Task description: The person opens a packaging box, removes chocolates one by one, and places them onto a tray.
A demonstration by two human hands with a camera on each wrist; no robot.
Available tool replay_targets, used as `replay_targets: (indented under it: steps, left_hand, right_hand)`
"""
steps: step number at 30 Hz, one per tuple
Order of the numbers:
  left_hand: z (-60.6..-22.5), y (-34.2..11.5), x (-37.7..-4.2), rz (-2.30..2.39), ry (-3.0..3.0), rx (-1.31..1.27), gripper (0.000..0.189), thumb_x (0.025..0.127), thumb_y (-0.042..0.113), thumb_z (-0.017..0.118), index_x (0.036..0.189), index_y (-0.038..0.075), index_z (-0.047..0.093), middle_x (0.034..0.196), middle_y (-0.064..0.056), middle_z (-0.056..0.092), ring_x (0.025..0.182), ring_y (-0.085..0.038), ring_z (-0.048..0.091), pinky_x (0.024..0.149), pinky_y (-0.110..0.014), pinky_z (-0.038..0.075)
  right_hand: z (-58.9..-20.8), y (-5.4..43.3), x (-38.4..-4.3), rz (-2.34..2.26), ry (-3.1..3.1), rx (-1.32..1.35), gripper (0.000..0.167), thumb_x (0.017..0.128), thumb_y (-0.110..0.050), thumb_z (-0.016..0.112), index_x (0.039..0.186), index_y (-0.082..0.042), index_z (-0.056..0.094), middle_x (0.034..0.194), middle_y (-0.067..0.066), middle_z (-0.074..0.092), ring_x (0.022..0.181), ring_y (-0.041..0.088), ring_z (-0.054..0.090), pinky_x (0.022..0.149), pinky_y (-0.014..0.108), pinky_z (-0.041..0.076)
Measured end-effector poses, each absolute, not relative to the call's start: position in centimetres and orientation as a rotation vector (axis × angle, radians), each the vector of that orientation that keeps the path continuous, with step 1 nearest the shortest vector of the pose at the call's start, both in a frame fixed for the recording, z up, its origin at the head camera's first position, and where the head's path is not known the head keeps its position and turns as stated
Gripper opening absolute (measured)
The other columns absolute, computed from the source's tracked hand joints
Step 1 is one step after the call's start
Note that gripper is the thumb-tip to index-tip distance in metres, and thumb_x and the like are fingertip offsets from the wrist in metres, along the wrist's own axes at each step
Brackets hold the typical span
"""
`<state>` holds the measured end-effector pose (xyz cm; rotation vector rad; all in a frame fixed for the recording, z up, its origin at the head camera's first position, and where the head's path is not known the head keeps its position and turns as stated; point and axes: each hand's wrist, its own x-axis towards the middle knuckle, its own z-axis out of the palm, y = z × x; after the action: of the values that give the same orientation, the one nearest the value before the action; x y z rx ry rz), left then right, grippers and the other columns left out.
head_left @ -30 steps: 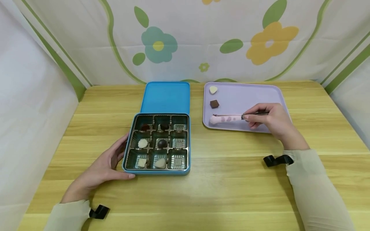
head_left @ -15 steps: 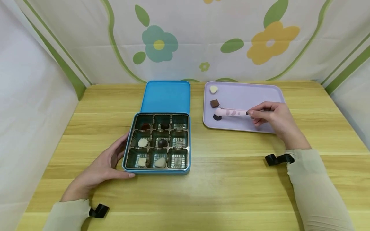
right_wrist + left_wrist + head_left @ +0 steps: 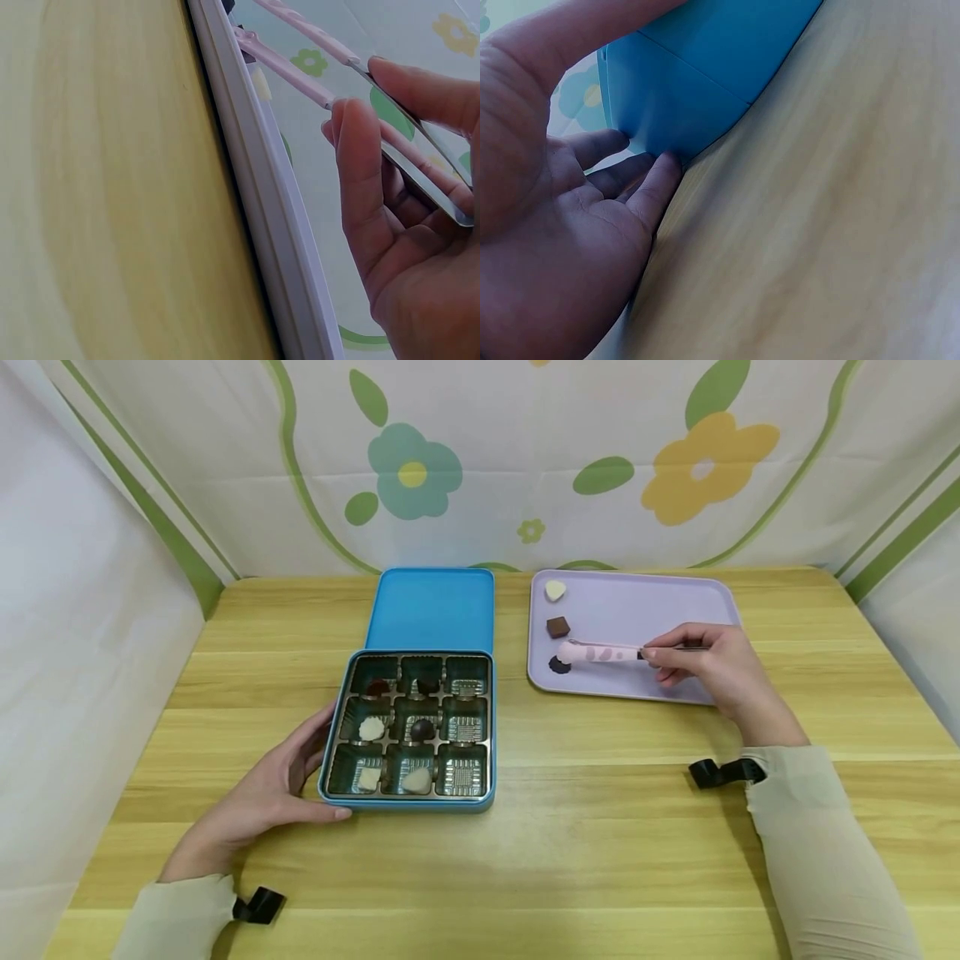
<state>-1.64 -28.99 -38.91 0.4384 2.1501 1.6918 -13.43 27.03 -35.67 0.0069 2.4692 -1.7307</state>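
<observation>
My left hand (image 3: 262,797) holds the front left corner of a blue tin box (image 3: 442,807), thumb along its front and fingers against its side wall (image 3: 679,90). Inside, a gold divided insert bears several chocolates, one to a compartment; the right column holds none. With my right hand (image 3: 712,672) I pinch pink paw-tipped tongs (image 3: 603,652) over a lilac tray (image 3: 660,610). Their arms stand apart in the right wrist view. Beside the tips lies a dark ruffled chocolate (image 3: 559,665), partly covered by them. Behind it sits a brown square chocolate (image 3: 558,627).
A cream heart-like chocolate (image 3: 555,590) lies near the tray's back left corner. The blue lid (image 3: 431,608) rests flat behind the tin. A flowered cloth (image 3: 510,460) hangs at the back of the wooden table (image 3: 570,852).
The tongs have shifted back and slightly right, uncovering the dark ruffled chocolate, which then moved slightly left. My left hand and the tin stay in place.
</observation>
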Motion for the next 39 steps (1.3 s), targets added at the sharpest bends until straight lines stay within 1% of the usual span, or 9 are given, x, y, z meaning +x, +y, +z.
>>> replay_targets:
  steps: [6,15,19,24,27,30,34,37,39]
  left_hand:
    - [-38.9,-28.9,-1.6,1.692,2.154,0.426,0.126,0.080,-0.007,0.090,0.175,0.026,0.013,0.180,-0.016,0.017,0.151,0.007,0.037,0.115,-0.007,0.037]
    - [-38.9,-28.9,-1.4,1.693,2.150,0.410,0.126,0.080,-0.006,0.090,0.175,0.027,0.014,0.180,-0.015,0.018,0.151,0.006,0.037,0.115,-0.007,0.037]
    - [-39.0,-28.8,-1.4,1.700,2.147,0.417,0.126,0.081,-0.007,0.090,0.175,0.027,0.014,0.180,-0.014,0.019,0.152,0.006,0.036,0.115,-0.007,0.037]
    - [-39.0,-28.7,-1.4,1.712,2.129,0.423,0.126,0.081,-0.007,0.089,0.175,0.026,0.013,0.180,-0.015,0.017,0.151,0.005,0.038,0.115,-0.008,0.039]
    - [-39.0,-28.7,-1.5,1.712,2.131,0.425,0.126,0.080,-0.008,0.090,0.175,0.026,0.013,0.180,-0.015,0.017,0.151,0.005,0.039,0.115,-0.009,0.040]
    - [-38.9,-28.8,-1.5,1.712,2.140,0.429,0.126,0.080,-0.008,0.090,0.175,0.025,0.014,0.180,-0.015,0.018,0.151,0.005,0.039,0.115,-0.008,0.040]
    - [-38.8,-29.0,-1.6,1.716,2.141,0.441,0.126,0.080,-0.009,0.089,0.175,0.024,0.013,0.179,-0.017,0.018,0.152,0.004,0.039,0.116,-0.008,0.039]
    - [-38.9,-29.0,-1.7,1.714,2.131,0.443,0.127,0.080,-0.009,0.089,0.175,0.024,0.013,0.179,-0.019,0.018,0.150,0.004,0.040,0.115,-0.009,0.040]
    - [-38.8,-29.0,-1.7,1.712,2.130,0.442,0.127,0.079,-0.009,0.090,0.175,0.024,0.013,0.179,-0.019,0.018,0.150,0.003,0.041,0.115,-0.009,0.040]
  right_hand:
    - [-35.7,26.9,-13.4,-1.753,2.455,-0.024,0.013,0.096,-0.012,0.083,0.101,0.000,0.082,0.083,-0.003,0.080,0.061,0.018,0.071,0.063,0.033,0.065]
    - [-34.9,26.3,-13.0,-1.804,2.466,-0.077,0.014,0.093,-0.010,0.085,0.102,0.000,0.082,0.087,-0.002,0.082,0.061,0.018,0.071,0.063,0.031,0.064]
    - [-34.5,25.1,-12.6,-1.818,2.476,-0.179,0.016,0.092,-0.006,0.085,0.104,0.003,0.081,0.085,-0.003,0.081,0.062,0.019,0.071,0.063,0.029,0.063]
    - [-34.0,22.9,-11.9,-1.906,2.406,-0.332,0.019,0.091,0.001,0.084,0.106,0.009,0.078,0.083,0.001,0.080,0.063,0.019,0.070,0.061,0.026,0.062]
    - [-33.5,21.2,-11.4,-1.859,2.447,-0.407,0.018,0.091,-0.001,0.084,0.107,0.006,0.078,0.084,-0.001,0.080,0.063,0.020,0.071,0.060,0.027,0.062]
    - [-32.9,19.2,-11.1,-1.760,2.539,-0.466,0.018,0.091,-0.006,0.086,0.107,0.001,0.080,0.090,-0.005,0.080,0.066,0.018,0.073,0.061,0.028,0.062]
    - [-32.4,16.8,-11.3,-1.711,2.608,-0.531,0.019,0.090,-0.010,0.088,0.106,-0.003,0.081,0.098,0.000,0.081,0.073,0.015,0.075,0.062,0.027,0.063]
    - [-32.0,15.7,-11.5,-1.760,2.607,-0.566,0.017,0.089,-0.007,0.088,0.105,-0.003,0.082,0.096,0.003,0.081,0.073,0.014,0.076,0.063,0.028,0.064]
    - [-31.7,15.2,-11.6,-1.821,2.574,-0.582,0.017,0.088,-0.004,0.087,0.104,-0.002,0.082,0.092,0.002,0.081,0.070,0.016,0.077,0.065,0.030,0.065]
